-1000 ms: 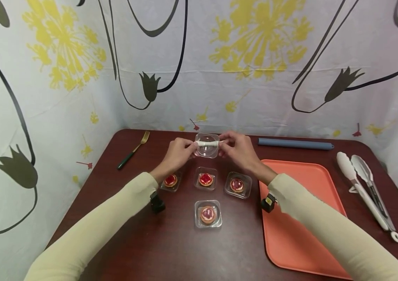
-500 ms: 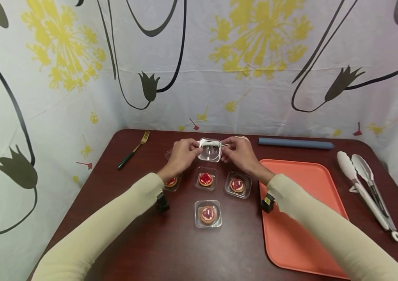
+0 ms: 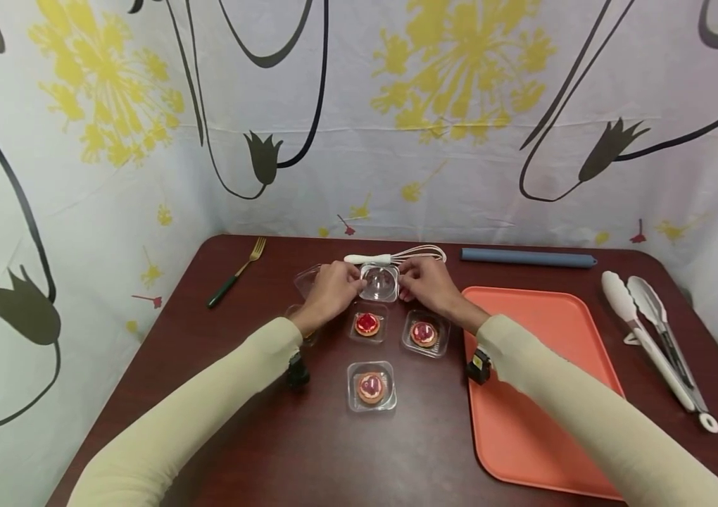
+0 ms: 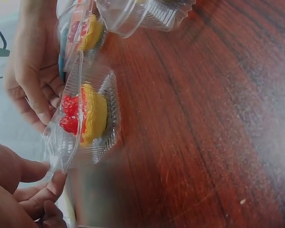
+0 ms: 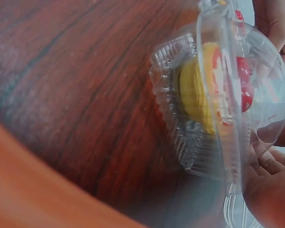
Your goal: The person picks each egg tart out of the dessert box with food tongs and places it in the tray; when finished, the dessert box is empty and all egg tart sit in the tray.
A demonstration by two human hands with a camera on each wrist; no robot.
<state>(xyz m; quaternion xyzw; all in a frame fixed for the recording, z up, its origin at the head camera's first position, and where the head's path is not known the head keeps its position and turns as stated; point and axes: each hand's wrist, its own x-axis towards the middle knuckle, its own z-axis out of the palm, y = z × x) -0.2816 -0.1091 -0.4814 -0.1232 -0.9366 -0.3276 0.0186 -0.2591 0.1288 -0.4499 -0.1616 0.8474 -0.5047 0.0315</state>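
A clear plastic domed lid (image 3: 379, 283) is held up between both hands. My left hand (image 3: 336, 290) pinches its left edge between thumb and fingers, and my right hand (image 3: 425, 282) pinches the right edge. Close by is a red-topped tart (image 3: 367, 324) in a clear square tray (image 3: 386, 329). In the left wrist view the lid's rim (image 4: 80, 111) overlaps the front of that tart (image 4: 96, 114). From the right wrist view, the lid's dome (image 5: 270, 80) bulges past the tart's red topping (image 5: 246, 84).
Tarts (image 3: 424, 334) (image 3: 372, 388) sit in other clear trays; another is mostly hidden under the left wrist. Another clear piece (image 3: 307, 280) lies beside the left hand. Around them are a whisk (image 3: 368, 259), blue rod (image 3: 526, 258), fork (image 3: 238, 273), orange tray (image 3: 543, 408) and tongs (image 3: 657, 345).
Both hands have brought the lid down and nearer, from over the whisk to just behind the middle tart. The whisk, earlier mostly covered, now shows. Another clear piece shows left of the left hand.
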